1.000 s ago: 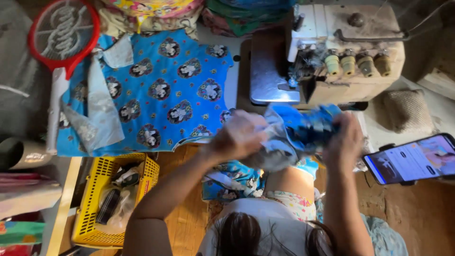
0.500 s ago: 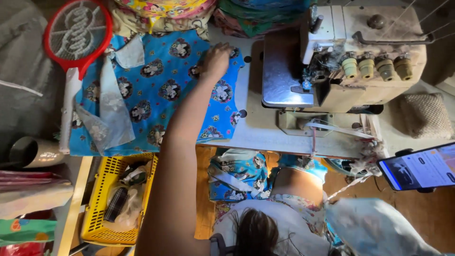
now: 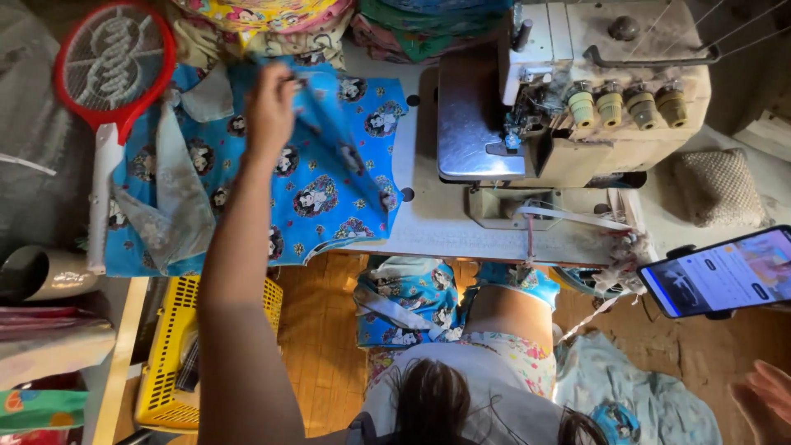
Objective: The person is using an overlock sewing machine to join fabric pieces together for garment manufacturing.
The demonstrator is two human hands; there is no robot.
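On the worktop [image 3: 428, 231] sits 1 sewing machine [image 3: 577, 107] carrying 4 thread cones [image 3: 626, 103] in a row, with 1 red racket-shaped swatter [image 3: 111, 91] lying at the far left edge. Blue printed cloth [image 3: 329, 189] covers the left half of the worktop (how many separate pieces lie in the pile cannot be told). The left hand [image 3: 270, 111] reaches out over this cloth and its grip is closed, pinching a fold of the blue fabric and lifting it off the pile. The right hand [image 3: 762, 400] shows only at the lower right corner, fingers loosely spread and holding nothing, just beside a pale cloth [image 3: 634, 391] on the lap. 1 phone [image 3: 717, 272] with a lit screen stands to the right, and 1 yellow basket [image 3: 169, 354] rests on the floor below the worktop.
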